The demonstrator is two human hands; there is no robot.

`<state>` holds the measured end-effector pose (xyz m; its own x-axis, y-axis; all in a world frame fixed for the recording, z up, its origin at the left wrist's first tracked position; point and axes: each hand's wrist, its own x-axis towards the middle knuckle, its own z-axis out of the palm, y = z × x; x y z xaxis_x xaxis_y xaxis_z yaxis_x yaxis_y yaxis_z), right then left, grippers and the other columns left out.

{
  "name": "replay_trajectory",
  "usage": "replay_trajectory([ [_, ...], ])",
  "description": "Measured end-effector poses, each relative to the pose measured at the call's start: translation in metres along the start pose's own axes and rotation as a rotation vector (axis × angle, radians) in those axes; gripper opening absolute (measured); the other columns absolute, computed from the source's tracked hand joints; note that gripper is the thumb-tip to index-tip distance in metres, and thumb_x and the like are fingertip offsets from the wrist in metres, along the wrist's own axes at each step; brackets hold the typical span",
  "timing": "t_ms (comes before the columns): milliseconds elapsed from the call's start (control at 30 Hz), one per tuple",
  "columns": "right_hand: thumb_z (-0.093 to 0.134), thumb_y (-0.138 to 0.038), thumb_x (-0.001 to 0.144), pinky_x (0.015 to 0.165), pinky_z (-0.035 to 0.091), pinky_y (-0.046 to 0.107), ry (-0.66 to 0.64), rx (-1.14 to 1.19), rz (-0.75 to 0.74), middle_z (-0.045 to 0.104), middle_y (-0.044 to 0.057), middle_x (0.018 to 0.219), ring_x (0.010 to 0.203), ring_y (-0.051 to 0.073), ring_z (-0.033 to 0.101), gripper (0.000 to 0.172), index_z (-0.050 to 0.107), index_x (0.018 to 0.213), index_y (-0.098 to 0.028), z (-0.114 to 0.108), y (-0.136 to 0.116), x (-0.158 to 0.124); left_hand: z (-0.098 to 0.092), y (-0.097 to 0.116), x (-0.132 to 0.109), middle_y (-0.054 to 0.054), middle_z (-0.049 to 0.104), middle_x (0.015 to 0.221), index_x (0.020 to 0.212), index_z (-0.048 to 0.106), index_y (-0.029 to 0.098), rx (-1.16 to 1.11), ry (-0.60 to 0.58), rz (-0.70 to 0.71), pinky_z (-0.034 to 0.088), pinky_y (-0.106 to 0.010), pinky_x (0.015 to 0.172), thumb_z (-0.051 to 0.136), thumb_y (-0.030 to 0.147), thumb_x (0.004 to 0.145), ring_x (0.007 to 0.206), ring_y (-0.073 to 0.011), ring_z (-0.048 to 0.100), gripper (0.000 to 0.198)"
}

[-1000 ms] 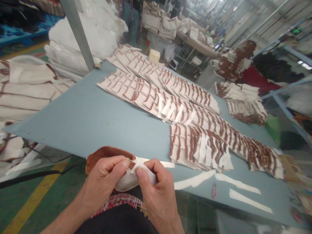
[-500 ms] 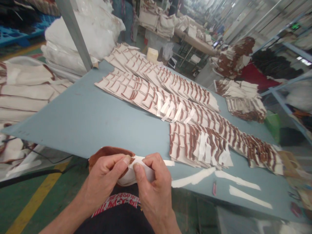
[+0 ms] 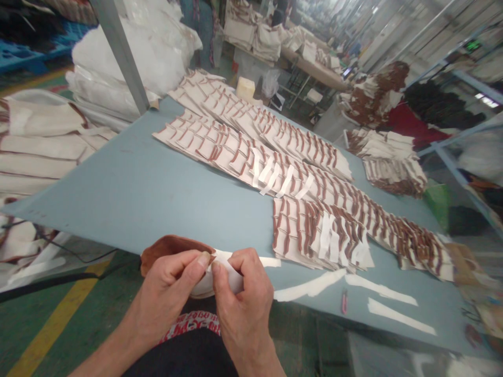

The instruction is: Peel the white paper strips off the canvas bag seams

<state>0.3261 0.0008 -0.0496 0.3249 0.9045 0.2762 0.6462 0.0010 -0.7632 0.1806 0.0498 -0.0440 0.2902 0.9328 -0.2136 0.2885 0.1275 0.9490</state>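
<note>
Close to my body, at the table's near edge, both hands grip a curved piece of leather point(image 3: 168, 246), brown on one face and off-white on the other. My left hand point(image 3: 168, 285) pinches its edge between thumb and forefinger. Right beside it, my right hand point(image 3: 243, 293) is closed on the pale part, thumb pressed on top. The two thumbs nearly meet at the edge. The lower part of the piece is hidden behind my hands. A white strip point(image 3: 270, 261) lies on the table just past my right hand.
Overlapping rows of off-white pieces with brown edges point(image 3: 236, 152) cover much of the blue-grey table point(image 3: 129, 183). White strips point(image 3: 310, 285) and a small pink-handled tool point(image 3: 345, 302) lie at the right front. A metal post point(image 3: 123, 57) rises at the far left corner. Stacked pieces point(image 3: 39, 152) stand left.
My right hand has shifted slightly left, closer to my left hand. The leather piece stays gripped in both hands, and the things on the table have not moved.
</note>
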Motion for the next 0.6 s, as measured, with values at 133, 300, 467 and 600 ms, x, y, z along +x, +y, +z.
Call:
replay_trajectory([
  [133,0.062,-0.023,0.104,0.067,0.041,0.03,0.008,-0.032,-0.02,0.062,-0.003,0.077,0.07,0.016,0.059,0.026,0.052,0.079,-0.026,0.0,0.0,-0.001,-0.002,-0.004,-0.003,-0.005,0.073,0.074,0.075,0.076,0.016,0.018,-0.032,0.031,0.049,-0.025,0.057,0.053,0.052,0.105,0.065,-0.0187,0.063,0.052],
  [300,0.062,-0.024,0.104,0.064,0.041,0.03,0.006,-0.028,-0.041,0.061,-0.003,0.076,0.068,0.016,0.059,0.026,0.053,0.079,-0.026,0.0,-0.001,-0.001,-0.003,-0.001,-0.004,-0.003,0.08,0.079,0.086,0.081,0.019,-0.048,-0.088,0.038,0.056,-0.022,0.063,0.064,0.04,0.098,0.07,-0.0194,0.074,0.03],
  [467,0.063,-0.027,0.104,0.065,0.042,0.029,-0.038,0.014,-0.018,0.061,-0.003,0.076,0.067,0.016,0.058,0.026,0.054,0.079,-0.025,-0.003,-0.003,0.0,0.0,0.0,-0.007,-0.002,0.079,0.072,0.081,0.081,0.02,0.006,0.023,0.068,0.057,-0.021,0.061,0.062,0.033,0.094,0.065,-0.0187,0.075,0.027],
  [600,0.068,-0.036,0.101,0.06,0.038,0.028,-0.184,0.148,0.138,0.056,-0.005,0.071,0.062,0.014,0.05,0.028,0.056,0.078,-0.024,-0.009,-0.004,0.004,0.002,-0.006,-0.011,-0.002,0.081,0.075,0.083,0.083,0.02,0.066,0.052,0.087,0.055,-0.022,0.057,0.061,0.035,0.095,0.062,-0.0188,0.073,0.029],
])
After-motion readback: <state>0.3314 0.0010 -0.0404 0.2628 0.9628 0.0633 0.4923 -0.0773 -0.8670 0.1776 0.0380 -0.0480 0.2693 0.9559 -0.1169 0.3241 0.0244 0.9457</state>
